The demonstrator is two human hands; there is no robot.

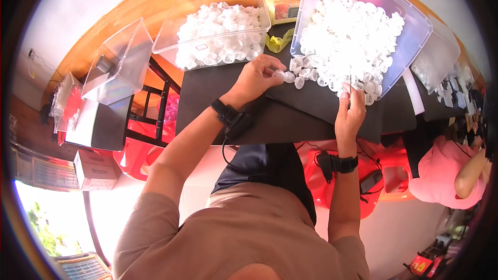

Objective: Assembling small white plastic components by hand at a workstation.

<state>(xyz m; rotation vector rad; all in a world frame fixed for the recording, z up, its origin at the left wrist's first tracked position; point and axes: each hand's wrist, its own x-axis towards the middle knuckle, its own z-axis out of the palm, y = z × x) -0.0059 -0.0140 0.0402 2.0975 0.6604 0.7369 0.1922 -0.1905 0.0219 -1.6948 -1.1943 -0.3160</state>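
My left hand (pixel 253 80) pinches a small translucent white cap-like piece (pixel 280 74) at the edge of a loose cluster on the black table. My right hand (pixel 350 115) is closed around a thin, dark, upright tool (pixel 350 77); its exact kind is too small to tell. Another white piece seems to sit by the right fingertips. Just beyond both hands, a heap of similar white pieces (pixel 337 31) spills from a tilted clear plastic bin (pixel 417 33) onto the tabletop (pixel 306 101).
A second clear bin (pixel 161 46) full of white pieces stands left of the tilted one. Between them lies a yellow bag (pixel 279 41). A bare clear box (pixel 124 67) stands further left. Red stools (pixel 371 197) are below the table. A person in pink (pixel 441 173) sits at right.
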